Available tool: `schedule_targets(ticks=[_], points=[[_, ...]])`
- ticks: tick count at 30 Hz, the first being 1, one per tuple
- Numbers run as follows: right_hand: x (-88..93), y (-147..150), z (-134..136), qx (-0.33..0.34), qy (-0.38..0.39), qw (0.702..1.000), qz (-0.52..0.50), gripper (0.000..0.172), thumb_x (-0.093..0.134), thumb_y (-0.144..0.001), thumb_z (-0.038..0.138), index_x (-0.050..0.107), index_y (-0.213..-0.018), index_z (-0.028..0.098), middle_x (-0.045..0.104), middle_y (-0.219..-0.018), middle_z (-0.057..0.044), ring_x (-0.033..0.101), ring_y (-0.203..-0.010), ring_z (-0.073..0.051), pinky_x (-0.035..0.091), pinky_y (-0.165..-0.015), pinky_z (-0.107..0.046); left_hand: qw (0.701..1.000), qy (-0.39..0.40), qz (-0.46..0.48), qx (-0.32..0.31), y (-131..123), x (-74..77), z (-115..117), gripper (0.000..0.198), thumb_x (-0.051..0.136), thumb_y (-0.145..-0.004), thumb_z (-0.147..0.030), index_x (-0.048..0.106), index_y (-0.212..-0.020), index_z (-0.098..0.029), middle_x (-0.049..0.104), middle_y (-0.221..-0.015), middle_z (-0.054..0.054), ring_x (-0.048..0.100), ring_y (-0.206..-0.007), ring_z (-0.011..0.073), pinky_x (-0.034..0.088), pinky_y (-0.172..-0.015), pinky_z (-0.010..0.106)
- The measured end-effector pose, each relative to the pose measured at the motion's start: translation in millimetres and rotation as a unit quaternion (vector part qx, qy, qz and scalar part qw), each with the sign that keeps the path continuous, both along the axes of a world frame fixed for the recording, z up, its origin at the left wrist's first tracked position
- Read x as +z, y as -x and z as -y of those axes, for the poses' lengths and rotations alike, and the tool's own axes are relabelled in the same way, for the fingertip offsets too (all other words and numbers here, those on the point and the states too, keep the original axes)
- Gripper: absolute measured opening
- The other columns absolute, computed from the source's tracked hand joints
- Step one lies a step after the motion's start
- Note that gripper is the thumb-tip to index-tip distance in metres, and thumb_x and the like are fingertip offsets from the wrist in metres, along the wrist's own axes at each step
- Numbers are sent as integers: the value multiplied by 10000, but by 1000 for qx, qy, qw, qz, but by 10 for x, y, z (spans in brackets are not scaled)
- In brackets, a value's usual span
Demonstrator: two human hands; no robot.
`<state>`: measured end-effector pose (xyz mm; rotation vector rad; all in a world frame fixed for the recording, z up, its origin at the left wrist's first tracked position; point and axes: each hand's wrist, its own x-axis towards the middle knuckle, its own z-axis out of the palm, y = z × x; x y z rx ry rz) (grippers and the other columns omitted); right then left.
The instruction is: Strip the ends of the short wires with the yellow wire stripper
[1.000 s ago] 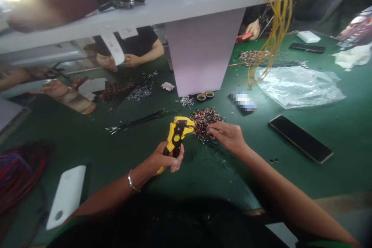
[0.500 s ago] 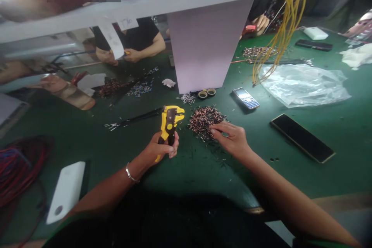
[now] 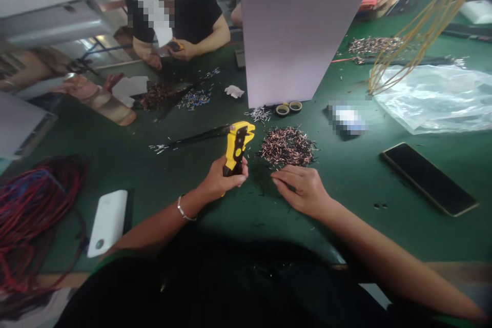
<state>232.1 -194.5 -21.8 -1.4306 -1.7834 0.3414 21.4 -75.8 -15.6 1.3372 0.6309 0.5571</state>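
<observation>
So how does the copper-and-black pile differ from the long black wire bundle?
The pile is a roundish heap of short pieces; the wire bundle is long and thin. The pile shows much copper colour; the wire bundle is mostly black with pale tips at its left end. The pile lies beyond the right hand; the wire bundle stretches left of the yellow tool. Both lie on the green table.

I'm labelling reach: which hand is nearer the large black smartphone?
Right. The right hand is left of the smartphone, not touching; the left hand, holding the yellow wire stripper, is farther left.
</observation>
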Motion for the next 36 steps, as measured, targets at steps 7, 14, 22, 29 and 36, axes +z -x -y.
schedule_targets(ticks=[7,14,22,29,36], points=[[15,13,-2,10,-7,1000,-10,276,514,-898,210,787,-936,212,756,-796,-72,699,-670,-183,563,-626,-320,999,-19,-24,-43,12,20,38,306,744,-719,-205,575,-965,-140,606,-767,16,560,-593,112,483,-561,279],[18,13,-4,22,-76,997,-8,234,532,-903,142,762,-940,164,753,-770,-80,692,-629,-164,558,-577,-284,999,4,4,-50,10,-27,32,322,752,-713,-205,573,-969,-126,607,-766,9,566,-580,106,483,-536,272],[23,22,-9,14,-105,994,-6,211,535,-911,129,745,-916,142,741,-738,-78,697,-619,-167,554,-566,-278,998,28,-6,-61,16,-25,38,332,772,-688,-189,583,-956,-138,602,-765,4,564,-593,104,488,-540,267],[69,-52,-19,-32,-128,991,21,203,551,-913,156,749,-869,159,735,-697,-55,669,-565,-144,538,-541,-266,998,39,5,-53,11,-15,25,308,749,-676,-148,587,-937,-128,601,-736,0,561,-560,101,477,-513,264],[55,-108,-17,-79,-135,988,13,193,560,-909,173,745,-854,184,743,-706,-30,682,-587,-137,550,-570,-258,997,64,40,-28,7,-31,3,336,750,-644,-119,590,-940,-120,625,-742,8,581,-560,121,481,-519,286]])
